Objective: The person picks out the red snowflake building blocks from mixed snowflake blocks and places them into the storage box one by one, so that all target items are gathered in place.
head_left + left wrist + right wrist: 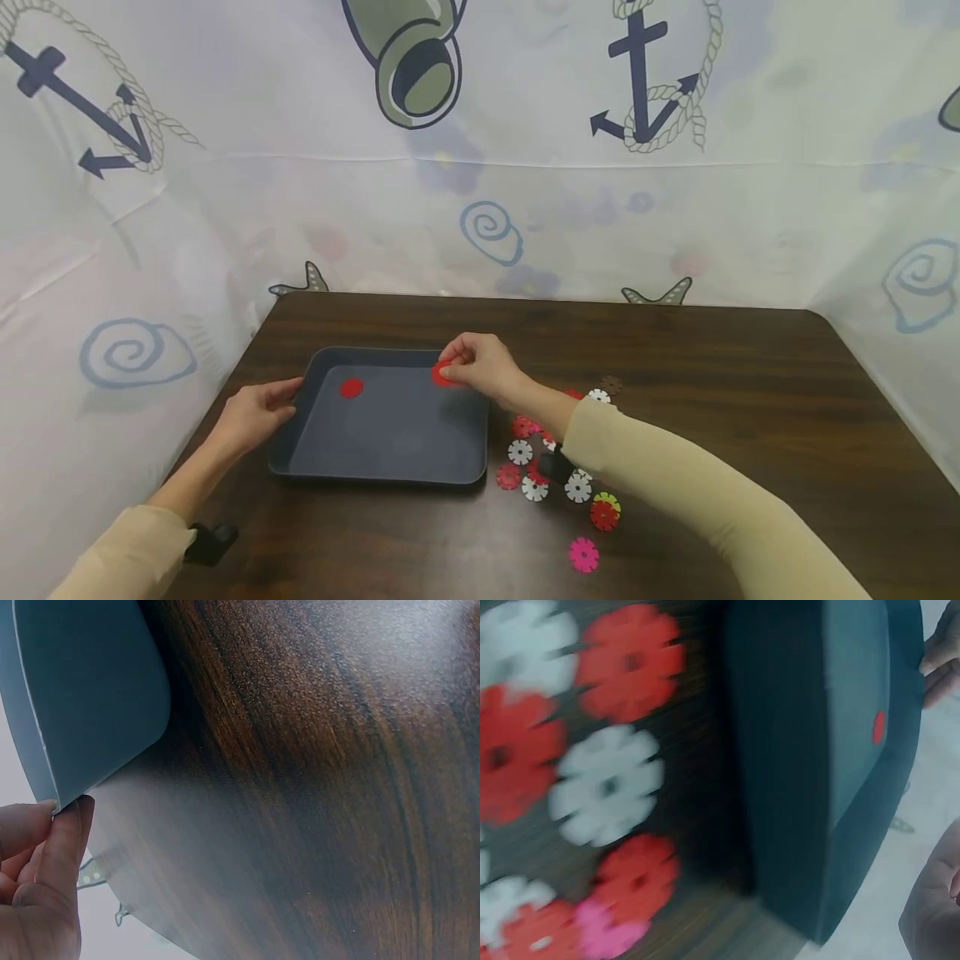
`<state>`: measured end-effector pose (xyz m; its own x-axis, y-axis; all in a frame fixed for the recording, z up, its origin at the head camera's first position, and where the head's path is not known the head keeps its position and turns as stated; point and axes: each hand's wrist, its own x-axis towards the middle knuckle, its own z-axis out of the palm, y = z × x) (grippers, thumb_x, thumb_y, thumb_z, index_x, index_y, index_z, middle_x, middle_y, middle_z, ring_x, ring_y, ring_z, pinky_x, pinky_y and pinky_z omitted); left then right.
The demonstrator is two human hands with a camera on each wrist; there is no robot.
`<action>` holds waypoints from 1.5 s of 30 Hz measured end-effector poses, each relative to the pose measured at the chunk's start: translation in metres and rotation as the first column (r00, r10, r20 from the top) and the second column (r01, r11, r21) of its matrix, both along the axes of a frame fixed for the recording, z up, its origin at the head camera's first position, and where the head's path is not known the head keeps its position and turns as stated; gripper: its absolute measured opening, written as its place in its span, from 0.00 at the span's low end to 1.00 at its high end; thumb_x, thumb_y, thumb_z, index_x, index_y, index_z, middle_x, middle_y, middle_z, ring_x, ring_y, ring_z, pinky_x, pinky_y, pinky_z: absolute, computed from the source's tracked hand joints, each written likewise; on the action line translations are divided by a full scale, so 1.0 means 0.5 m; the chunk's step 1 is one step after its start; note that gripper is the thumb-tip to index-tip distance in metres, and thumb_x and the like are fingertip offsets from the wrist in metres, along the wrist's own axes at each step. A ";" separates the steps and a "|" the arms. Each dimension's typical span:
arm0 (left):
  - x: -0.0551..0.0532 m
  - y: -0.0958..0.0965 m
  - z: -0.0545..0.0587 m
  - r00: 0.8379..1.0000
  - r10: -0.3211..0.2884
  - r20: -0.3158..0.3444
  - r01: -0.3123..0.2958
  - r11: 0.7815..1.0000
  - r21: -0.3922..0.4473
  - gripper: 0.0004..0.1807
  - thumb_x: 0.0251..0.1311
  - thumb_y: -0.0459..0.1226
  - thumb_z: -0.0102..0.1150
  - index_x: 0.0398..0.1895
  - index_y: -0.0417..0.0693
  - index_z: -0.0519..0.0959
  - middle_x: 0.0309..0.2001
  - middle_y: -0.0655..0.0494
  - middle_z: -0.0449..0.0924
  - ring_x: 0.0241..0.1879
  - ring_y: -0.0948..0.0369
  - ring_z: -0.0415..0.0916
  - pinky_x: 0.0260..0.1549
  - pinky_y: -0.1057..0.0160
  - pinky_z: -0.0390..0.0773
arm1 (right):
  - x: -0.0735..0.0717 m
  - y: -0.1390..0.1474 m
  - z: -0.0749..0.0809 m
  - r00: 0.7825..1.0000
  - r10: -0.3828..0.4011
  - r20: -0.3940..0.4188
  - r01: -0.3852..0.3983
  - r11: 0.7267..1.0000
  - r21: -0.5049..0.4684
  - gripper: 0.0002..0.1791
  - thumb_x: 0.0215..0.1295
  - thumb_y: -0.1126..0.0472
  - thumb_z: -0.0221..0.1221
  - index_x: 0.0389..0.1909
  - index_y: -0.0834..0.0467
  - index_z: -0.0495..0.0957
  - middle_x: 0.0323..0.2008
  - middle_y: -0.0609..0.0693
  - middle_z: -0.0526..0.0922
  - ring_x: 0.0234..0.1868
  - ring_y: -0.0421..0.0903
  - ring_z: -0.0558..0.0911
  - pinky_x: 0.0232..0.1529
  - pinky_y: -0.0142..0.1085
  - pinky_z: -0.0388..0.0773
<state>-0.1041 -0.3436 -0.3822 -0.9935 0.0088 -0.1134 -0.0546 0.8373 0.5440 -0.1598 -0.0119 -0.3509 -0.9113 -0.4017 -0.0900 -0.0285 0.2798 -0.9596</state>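
Op 1: Logging from my remote station. Right hand (483,367): what grip do I record?

Op 2: Thumb and fingertips pinch a red disc (441,375). I place it over the far right part of the dark grey tray (382,442). Contact between disc and tray: I cannot tell.

Op 1: Left hand (255,412)?

Op 2: On the tray's left side. In the left wrist view I see thumb and fingers pinching the rim near a corner.

Op 1: Tray contents?

Op 2: I count one second red disc (351,388), lying flat on the tray floor, toward the far left.

Op 1: And outside it?

Op 2: Notched, flower-shaped pieces are scattered on the brown table (720,358), right of the tray, partly under the right forearm. I note mostly red and white, some overlapping. A pink piece (583,555) lies apart, nearest the wearer; a brown piece (612,384) sits at the far end. Right wrist view is blurred over the pieces.

Op 1: Backdrop?

Op 2: Pale cloth (360,200) behind the table, printed with anchors and shells.
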 end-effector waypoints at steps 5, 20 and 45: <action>-0.002 0.001 -0.001 1.000 -0.002 -0.008 0.002 1.000 0.007 0.25 0.58 0.29 0.56 0.60 0.31 0.69 0.52 0.30 0.75 0.50 0.39 0.76 0.41 0.47 0.78 | -0.004 -0.062 0.003 0.999 0.014 0.040 -0.012 0.999 -0.047 0.09 0.56 0.71 0.63 0.38 0.67 0.78 0.31 0.58 0.81 0.30 0.43 0.81 0.36 0.36 0.82; -0.002 -0.002 0.005 1.000 -0.001 -0.017 0.002 1.000 0.023 0.25 0.59 0.29 0.56 0.60 0.30 0.69 0.53 0.30 0.74 0.50 0.39 0.76 0.42 0.47 0.78 | 0.005 -0.215 -0.036 0.979 -0.078 0.189 0.094 0.993 -0.078 0.06 0.53 0.73 0.64 0.33 0.67 0.79 0.26 0.54 0.82 0.27 0.45 0.84 0.37 0.41 0.82; 0.003 -0.006 0.002 1.000 0.011 0.012 -0.011 0.999 0.032 0.25 0.59 0.30 0.57 0.60 0.32 0.70 0.53 0.32 0.75 0.51 0.40 0.75 0.43 0.48 0.77 | -0.017 -0.302 -0.093 0.991 -0.018 0.131 0.011 0.999 0.053 0.04 0.49 0.76 0.65 0.27 0.68 0.80 0.22 0.54 0.83 0.20 0.47 0.83 0.23 0.32 0.81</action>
